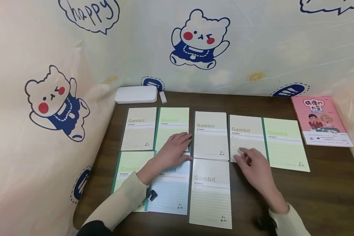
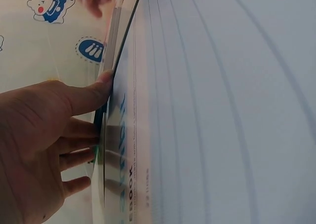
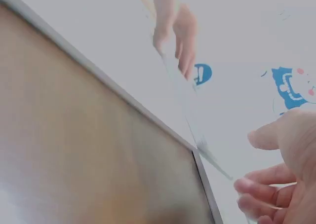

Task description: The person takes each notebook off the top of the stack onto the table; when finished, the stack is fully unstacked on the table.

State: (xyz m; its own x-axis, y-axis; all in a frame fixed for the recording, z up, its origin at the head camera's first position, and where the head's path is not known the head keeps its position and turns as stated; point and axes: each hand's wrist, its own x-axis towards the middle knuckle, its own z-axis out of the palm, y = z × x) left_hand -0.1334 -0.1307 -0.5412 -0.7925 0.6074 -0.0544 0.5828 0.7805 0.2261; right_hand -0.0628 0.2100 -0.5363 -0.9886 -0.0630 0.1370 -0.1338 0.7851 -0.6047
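Several Gambit notebooks lie in two rows. My left hand [image 1: 172,149] rests with extended fingers across the blue notebook [image 1: 168,195] and the upper light-green notebook [image 1: 171,114], its fingertips at their right edges. In the left wrist view the thumb [image 2: 94,96] touches the blue notebook's edge. My right hand [image 1: 255,167] is over the lower part of a grey notebook [image 1: 246,126], fingers loosely bent and holding nothing. To its right lies another light-green notebook [image 1: 286,150]; to its left are two more grey notebooks, one upper [image 1: 210,141] and one lower [image 1: 210,206].
At the left are a grey notebook [image 1: 138,131] and a green one [image 1: 128,160] partly under my left sleeve. A pink book [image 1: 321,123] lies at the right. Along the back stand a white case [image 1: 135,95] and a small white piece [image 1: 163,97], before a printed cloth [image 1: 135,49].
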